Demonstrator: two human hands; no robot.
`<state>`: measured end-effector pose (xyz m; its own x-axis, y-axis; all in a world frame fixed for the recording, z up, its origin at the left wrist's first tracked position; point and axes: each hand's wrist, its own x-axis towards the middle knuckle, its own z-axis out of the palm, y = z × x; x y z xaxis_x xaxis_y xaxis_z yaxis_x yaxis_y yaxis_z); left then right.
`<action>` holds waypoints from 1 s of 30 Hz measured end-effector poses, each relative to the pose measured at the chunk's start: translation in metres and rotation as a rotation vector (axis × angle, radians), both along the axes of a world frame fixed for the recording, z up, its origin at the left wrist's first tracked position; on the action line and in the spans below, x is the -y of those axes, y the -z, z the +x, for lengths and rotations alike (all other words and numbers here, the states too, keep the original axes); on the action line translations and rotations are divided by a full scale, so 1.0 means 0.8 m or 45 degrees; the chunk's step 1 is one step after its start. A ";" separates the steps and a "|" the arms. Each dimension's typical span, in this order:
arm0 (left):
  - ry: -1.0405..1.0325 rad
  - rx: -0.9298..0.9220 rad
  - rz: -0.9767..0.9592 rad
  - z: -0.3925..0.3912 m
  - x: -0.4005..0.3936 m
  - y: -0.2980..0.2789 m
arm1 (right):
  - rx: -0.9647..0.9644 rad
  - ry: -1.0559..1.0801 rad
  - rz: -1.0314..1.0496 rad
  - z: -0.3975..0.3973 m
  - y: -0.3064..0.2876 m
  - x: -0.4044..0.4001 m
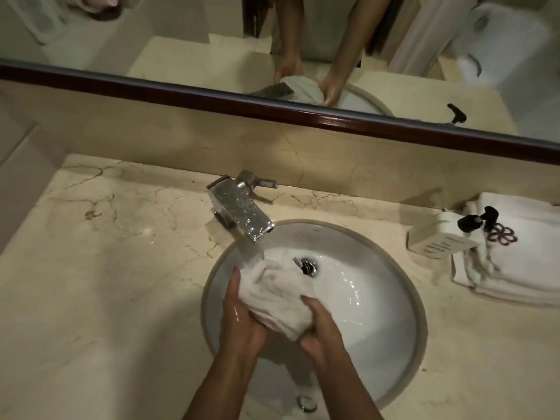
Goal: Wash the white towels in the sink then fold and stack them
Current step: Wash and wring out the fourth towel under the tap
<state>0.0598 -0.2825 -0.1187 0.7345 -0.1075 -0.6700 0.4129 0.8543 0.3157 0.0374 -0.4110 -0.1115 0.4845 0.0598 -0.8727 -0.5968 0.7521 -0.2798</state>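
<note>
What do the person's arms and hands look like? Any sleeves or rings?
Both forearms are bare, with no sleeves in view. The left hand and right hand wear no gloves, and no rings, watch or bracelets show. Both hands look wet and shiny.

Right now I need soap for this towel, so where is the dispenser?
In the head view the soap dispenser stands on the counter right of the sink, against the folded towels.

The sink [394, 298] bowl was filled at its left by both hands and the bunched towel [281, 295]. The tap [242, 213] overhung its back rim. Bare bench [106, 283] was left toward the left edge; the right edge was taken up by folded towels [515, 268] and a bottle [436, 234].
</note>
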 end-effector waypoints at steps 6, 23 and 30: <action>-0.193 -0.086 -0.036 0.000 0.003 0.033 | 0.211 0.120 0.016 0.013 -0.035 0.061; 0.627 -0.044 1.039 0.041 0.011 0.042 | 0.389 -0.621 -0.975 0.072 -0.036 0.012; 0.412 -0.212 1.157 0.067 -0.003 0.058 | 0.566 -1.069 -1.313 0.089 0.015 -0.082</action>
<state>0.1134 -0.2803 -0.1653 0.6492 0.3211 -0.6895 0.6834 0.1517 0.7141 0.1088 -0.3452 -0.1234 0.8685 -0.0996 -0.4856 -0.4765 -0.4378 -0.7624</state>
